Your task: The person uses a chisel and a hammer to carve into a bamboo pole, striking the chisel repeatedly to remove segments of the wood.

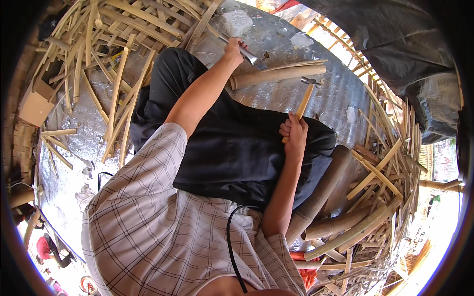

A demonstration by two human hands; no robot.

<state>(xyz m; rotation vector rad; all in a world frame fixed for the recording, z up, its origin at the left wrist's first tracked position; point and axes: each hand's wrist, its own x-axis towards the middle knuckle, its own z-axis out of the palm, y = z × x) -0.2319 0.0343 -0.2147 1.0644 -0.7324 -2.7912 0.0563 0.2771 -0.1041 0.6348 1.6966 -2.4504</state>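
Left hand (237,48): fingers wrapped around chisel-like steel tool (253,59). Bamboo length (279,75) on grey sheeting (279,44), right and near side of those fingers, axis crosswise; tool tip at its far edge, contact unclear. Left hand nearer. Right hand (295,133): fingers clamped on ball-peen hammer (304,101).

Hand tools: one metal-headed, pale-wood-handled hammer (304,100); one grey, flat-bladed metal chisel (254,59). Stock: one thick, pale, straight bamboo length (279,76); at least two thick, brown, round bamboo poles (321,190); dozens of thin, pale bamboo strips (117,93), overlapping.
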